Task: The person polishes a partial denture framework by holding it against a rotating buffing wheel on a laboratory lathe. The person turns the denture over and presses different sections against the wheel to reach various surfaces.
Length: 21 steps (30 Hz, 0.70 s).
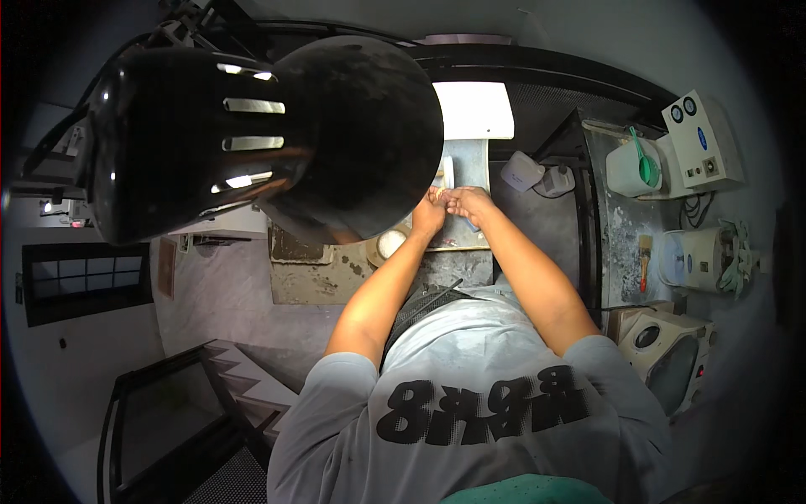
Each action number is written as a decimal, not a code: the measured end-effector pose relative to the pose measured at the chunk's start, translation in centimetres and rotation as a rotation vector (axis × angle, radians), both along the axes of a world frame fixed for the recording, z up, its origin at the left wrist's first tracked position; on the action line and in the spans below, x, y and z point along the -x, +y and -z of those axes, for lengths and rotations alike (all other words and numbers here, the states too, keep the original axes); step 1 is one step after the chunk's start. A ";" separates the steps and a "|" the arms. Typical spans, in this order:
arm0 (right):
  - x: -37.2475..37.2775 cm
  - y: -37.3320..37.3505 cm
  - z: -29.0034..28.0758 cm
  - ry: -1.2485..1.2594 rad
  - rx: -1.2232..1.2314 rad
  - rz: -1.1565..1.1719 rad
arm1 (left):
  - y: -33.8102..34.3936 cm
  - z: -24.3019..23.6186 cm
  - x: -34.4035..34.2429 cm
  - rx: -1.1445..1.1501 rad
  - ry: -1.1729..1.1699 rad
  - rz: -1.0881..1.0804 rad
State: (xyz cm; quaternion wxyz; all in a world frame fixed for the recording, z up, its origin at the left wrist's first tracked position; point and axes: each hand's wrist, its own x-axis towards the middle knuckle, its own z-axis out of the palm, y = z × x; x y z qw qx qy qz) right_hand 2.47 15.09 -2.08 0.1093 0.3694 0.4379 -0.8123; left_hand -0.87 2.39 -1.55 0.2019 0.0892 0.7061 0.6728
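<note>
Both my hands meet over the lit worktop (477,172), just right of a large black lamp (361,126) whose shade comes close to them. My left hand (428,215) has its fingers closed around a small pale yellowish piece (439,193), too small to name. Pressed up beside it, my right hand (470,204) is closed in a pinch; what sits in its fingertips cannot be made out. A white upright item (448,170) stands just beyond the fingers. Under my right hand shows a bit of something blue (473,225).
Left of my left forearm is a round container with white contents (390,244). To the right stand a white tub (522,172), a bin with a green scoop (645,168), a white box with gauges (701,139), a brush (645,262) and a beige machine (667,357).
</note>
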 end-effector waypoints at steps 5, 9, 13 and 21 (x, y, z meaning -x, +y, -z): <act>-0.1 0.0 0.2 -0.069 -0.032 -0.004 | 0.0 0.6 0.0 0.178 0.090 0.004; -0.4 1.1 2.5 -0.063 0.027 0.039 | 0.9 0.8 0.2 0.083 -0.106 0.062; 0.4 -0.5 0.2 -0.013 0.054 -0.006 | -0.3 2.2 1.1 0.029 -0.176 0.007; 0.6 0.3 1.1 -0.051 -0.001 -0.082 | -0.5 0.8 0.7 0.198 0.183 0.054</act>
